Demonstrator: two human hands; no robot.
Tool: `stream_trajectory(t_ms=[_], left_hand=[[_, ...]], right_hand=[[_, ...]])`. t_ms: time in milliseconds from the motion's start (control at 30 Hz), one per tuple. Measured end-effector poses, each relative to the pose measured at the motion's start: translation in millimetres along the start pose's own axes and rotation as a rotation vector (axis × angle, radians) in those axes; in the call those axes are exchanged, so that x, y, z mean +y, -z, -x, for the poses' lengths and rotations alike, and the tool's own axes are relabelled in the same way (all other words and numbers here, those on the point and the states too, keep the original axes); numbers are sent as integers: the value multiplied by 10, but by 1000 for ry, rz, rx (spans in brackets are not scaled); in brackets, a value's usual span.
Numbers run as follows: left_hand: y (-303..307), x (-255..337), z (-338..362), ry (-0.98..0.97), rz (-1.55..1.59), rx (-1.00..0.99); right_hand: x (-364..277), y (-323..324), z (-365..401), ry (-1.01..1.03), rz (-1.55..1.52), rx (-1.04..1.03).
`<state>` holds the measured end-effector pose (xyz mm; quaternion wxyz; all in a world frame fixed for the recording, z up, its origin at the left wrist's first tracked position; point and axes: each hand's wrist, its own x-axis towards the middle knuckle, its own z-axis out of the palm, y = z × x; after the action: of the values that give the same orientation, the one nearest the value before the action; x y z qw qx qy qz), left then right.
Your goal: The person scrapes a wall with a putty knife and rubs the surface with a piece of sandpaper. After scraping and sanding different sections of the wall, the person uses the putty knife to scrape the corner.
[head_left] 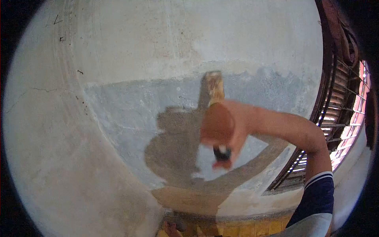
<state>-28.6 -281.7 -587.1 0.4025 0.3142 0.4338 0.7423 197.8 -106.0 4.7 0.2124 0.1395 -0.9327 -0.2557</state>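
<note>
My right hand [221, 128] is closed round a hand tool in front of the wall. The tool's flat, worn, plaster-stained end [215, 87] sticks up above the fist against the grey patch [130, 102]. A dark part [222, 153] shows below the palm beside my fingers, which are blurred. My bent right forearm comes in from the right. No left hand can be made out.
Bare pale wall [130, 35] surrounds the grey patch, with a cracked stretch at the left. A barred, slatted window [335, 106] stands at the right. Shadows fall over the patch. Low down is a yellow surface [260, 227], with a small skin-coloured shape [170, 228] I cannot identify.
</note>
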Motion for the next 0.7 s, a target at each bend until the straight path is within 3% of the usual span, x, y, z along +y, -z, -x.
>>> stream_trajectory(t_ms=[67, 167, 267, 467, 567, 700], left_hand=[[61, 20, 120, 13, -17, -6], [174, 91, 170, 14, -45, -20], [213, 145, 190, 10, -62, -41], [285, 277, 188, 2, -92, -93], [373, 369, 296, 16, -114, -119], [470, 535, 271, 3, -139, -153]], right_hand=[[87, 13, 37, -8, 79, 25], [-235, 21, -134, 1, -44, -61], [86, -54, 45, -67, -28, 39], [-224, 78, -134, -44, 11, -54], [-38, 17, -67, -77, 29, 117], [-164, 16, -117, 4, 57, 141]])
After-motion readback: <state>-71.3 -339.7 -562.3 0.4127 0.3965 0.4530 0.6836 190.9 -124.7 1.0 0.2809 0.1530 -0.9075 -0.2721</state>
